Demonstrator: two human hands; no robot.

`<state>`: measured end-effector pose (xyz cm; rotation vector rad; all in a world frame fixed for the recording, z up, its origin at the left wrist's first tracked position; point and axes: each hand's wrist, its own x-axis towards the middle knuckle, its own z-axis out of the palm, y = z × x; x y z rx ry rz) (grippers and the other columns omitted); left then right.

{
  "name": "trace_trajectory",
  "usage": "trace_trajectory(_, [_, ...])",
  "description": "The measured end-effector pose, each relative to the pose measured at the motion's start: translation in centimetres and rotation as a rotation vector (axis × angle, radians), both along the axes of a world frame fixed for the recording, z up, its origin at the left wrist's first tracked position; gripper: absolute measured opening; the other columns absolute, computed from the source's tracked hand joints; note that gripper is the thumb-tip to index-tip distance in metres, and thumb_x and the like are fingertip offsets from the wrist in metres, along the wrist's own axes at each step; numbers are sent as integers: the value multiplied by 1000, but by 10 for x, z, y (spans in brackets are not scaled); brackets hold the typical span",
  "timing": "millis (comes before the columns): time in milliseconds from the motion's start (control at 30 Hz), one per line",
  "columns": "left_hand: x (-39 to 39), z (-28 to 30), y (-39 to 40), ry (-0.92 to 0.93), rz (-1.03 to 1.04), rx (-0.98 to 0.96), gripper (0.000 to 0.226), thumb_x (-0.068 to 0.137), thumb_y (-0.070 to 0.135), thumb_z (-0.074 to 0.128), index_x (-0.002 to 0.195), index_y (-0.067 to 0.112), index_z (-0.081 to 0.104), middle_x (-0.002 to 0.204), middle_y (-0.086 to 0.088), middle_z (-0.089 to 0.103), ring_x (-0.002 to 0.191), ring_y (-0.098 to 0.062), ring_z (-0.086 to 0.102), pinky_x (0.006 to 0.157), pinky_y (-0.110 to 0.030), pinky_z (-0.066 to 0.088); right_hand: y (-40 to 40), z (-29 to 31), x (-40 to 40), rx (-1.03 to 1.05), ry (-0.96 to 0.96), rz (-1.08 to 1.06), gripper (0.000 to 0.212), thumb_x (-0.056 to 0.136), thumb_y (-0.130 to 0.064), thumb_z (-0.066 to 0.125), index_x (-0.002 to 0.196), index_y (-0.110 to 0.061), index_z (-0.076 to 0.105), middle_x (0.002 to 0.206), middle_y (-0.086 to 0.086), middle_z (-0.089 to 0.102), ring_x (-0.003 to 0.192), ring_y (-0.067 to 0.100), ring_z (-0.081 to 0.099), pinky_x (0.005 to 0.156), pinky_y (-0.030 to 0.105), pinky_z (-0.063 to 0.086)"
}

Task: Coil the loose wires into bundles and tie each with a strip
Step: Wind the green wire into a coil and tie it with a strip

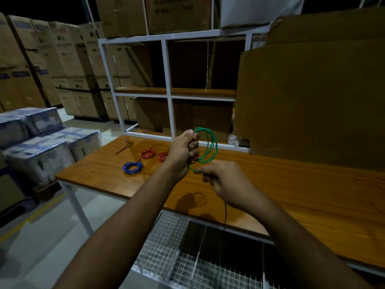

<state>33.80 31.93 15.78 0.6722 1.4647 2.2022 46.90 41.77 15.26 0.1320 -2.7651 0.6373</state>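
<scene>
I have my left hand (183,152) raised above the wooden table (291,184), fist curled tight around a bundle of green wire (210,146). Several loops of that wire stand out to the right of the fist, held in the air and well clear of the tabletop. My right hand (224,182) sits just below and to the right of the coil, thumb and fingers pinching the wire's free run where it leaves the loops. From that hand a dark tail of the same wire hangs down past the table's front edge, over the wire mesh shelf (166,247) below.

On the table to the left lie three finished coils: a blue coil (132,167) nearest the front, a red coil (148,153) behind it, and a second red coil (162,156) partly hidden by my left wrist. Further back near the left edge lies a small bunch of dark tie strips (125,147). Behind the table stands a white metal rack (168,84), and a large cardboard sheet (312,97) leans on the right.
</scene>
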Motion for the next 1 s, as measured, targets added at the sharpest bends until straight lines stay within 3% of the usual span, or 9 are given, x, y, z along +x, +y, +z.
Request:
trace_trajectory(133, [8, -5, -1, 61, -11, -96, 33, 108, 31, 29, 86, 15, 47, 63, 4, 41, 51, -9, 37, 51, -22, 30, 13, 13, 2, 122, 531, -179, 12, 94, -15, 62, 103, -15, 70, 86, 5, 64, 71, 20, 61, 58, 33, 49])
trace_trajectory(267, [14, -8, -2, 63, -40, -138, 31, 108, 30, 30, 89, 15, 49, 68, 1, 44, 51, -8, 38, 48, -20, 26, 29, 15, -12, 234, 573, -325, 17, 94, -31, 64, 90, -15, 64, 78, 0, 59, 64, 18, 56, 51, 26, 38])
trace_trajectory(433, [21, -10, -1, -38, -174, -120, 30, 108, 28, 29, 92, 13, 49, 67, 2, 44, 50, -7, 31, 47, -21, 21, 49, 34, -29, 51, 435, -138, 12, 94, -14, 63, 100, -18, 73, 93, -3, 63, 85, 10, 59, 68, 20, 46])
trace_trajectory(533, [25, -10, -2, -123, -238, -93, 33, 108, 30, 30, 88, 13, 51, 64, 4, 38, 48, -6, 27, 46, -21, 18, 59, 39, -36, 21, 460, -181, 8, 92, -28, 69, 93, -21, 73, 84, -5, 69, 76, 6, 62, 62, 20, 49])
trace_trajectory(633, [23, -5, -7, -268, -313, 10, 34, 105, 32, 33, 81, 15, 49, 58, 7, 30, 43, -5, 24, 43, -19, 16, 69, 32, -45, -61, 313, -319, 39, 90, -52, 62, 75, -16, 68, 65, -7, 62, 58, 6, 53, 51, 25, 41])
trace_trajectory(733, [16, 1, -12, -316, -319, 77, 34, 105, 33, 35, 77, 16, 47, 53, 8, 30, 40, -4, 24, 41, -19, 14, 81, 11, -44, -550, -5, -154, 63, 85, -63, 53, 79, -2, 66, 60, -6, 56, 54, 10, 46, 53, 29, 37])
trace_trajectory(800, [10, 5, -16, -309, -286, 98, 35, 105, 33, 34, 77, 17, 46, 52, 9, 30, 39, -4, 24, 40, -19, 14, 97, -17, -41, -843, -201, 2, 55, 81, -62, 64, 82, -7, 68, 66, 1, 53, 59, 13, 46, 58, 29, 40])
trace_trajectory(867, [3, 9, -21, -283, -250, 120, 36, 106, 34, 32, 77, 18, 46, 53, 9, 31, 39, -4, 25, 38, -19, 16, 113, -47, -37, -982, -350, 84, 38, 78, -47, 78, 92, -13, 72, 76, 4, 57, 68, 16, 52, 66, 31, 46])
trace_trajectory(1000, [-8, 15, -25, -244, -176, 126, 37, 107, 34, 31, 77, 18, 45, 52, 9, 32, 38, -4, 26, 35, -17, 20, 108, -89, -27, -1249, -420, 67, 15, 90, -5, 66, 104, -4, 68, 90, 14, 63, 81, 24, 66, 87, 46, 52])
